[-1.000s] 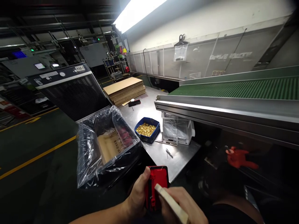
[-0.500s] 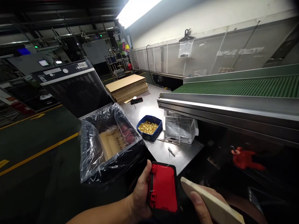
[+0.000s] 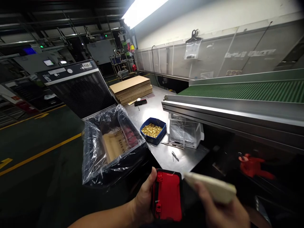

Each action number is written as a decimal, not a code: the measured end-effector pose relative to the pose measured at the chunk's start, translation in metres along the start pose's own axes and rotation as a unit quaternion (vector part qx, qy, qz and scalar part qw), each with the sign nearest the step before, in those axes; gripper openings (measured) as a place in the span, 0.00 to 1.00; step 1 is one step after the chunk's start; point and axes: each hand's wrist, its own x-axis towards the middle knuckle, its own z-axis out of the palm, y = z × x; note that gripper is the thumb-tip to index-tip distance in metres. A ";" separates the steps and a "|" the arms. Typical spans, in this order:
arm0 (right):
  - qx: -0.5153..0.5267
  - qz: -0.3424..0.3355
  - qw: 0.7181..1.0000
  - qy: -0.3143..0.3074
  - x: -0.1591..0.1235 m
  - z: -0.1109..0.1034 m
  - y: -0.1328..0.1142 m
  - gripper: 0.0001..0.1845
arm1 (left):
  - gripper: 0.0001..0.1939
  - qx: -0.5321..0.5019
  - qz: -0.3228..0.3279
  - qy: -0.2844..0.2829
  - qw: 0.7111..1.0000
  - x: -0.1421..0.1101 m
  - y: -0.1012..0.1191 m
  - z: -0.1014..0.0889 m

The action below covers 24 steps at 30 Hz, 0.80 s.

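My left hand is closed around the left side of a red plastic part with a black rim, its thumb along the upper left edge. The red face is turned up towards me, with two small raised red fittings down its left side. To the right, my right hand grips a flat, cream-coloured slab, blurred by motion, so its material is unclear. The slab's far end is close to the right edge of the red part; whether they touch I cannot tell.
A blue bin of small gold-coloured pieces stands on the metal table by a small metal tool. Left is a plastic-lined crate. Cardboard sheets lie behind; a green conveyor slopes at right.
My right hand has turned the slab flatter and raised its near end. The red part sits slightly lower and further right, still in my left hand. The whole view has shifted a little.
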 end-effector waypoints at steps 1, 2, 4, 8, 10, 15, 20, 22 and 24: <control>-0.038 0.040 0.998 0.019 0.024 0.000 0.010 0.30 | 0.47 0.008 0.000 0.002 1.000 -0.001 0.000 -0.001; -0.063 0.044 0.996 0.041 0.049 0.002 0.022 0.36 | 0.48 0.013 0.000 0.003 1.000 -0.002 0.001 -0.002; -0.133 0.057 0.989 0.037 0.096 0.009 0.045 0.43 | 0.48 0.014 -0.003 -0.006 1.000 -0.004 0.000 -0.004; -0.214 0.054 0.975 -0.014 0.146 0.028 0.076 0.34 | 0.50 0.031 -0.009 -0.041 0.999 -0.008 -0.003 -0.007; -0.234 0.044 0.971 -0.026 0.154 0.034 0.084 0.34 | 0.51 0.045 -0.010 -0.038 0.998 -0.010 -0.003 -0.006; -0.226 0.047 0.973 -0.013 0.147 0.035 0.079 0.43 | 0.50 0.231 0.111 0.026 0.966 -0.016 0.011 -0.004; -0.021 0.037 0.983 -0.181 0.070 0.027 0.030 0.33 | 0.48 0.558 0.339 0.000 0.758 -0.019 0.036 -0.007; 0.080 0.040 0.960 -0.267 0.033 0.024 0.007 0.31 | 0.48 0.573 0.355 -0.019 0.739 -0.017 0.039 -0.009; 0.128 0.010 0.938 -0.321 0.007 0.021 -0.009 0.28 | 0.48 0.566 0.360 -0.032 0.741 -0.015 0.037 -0.009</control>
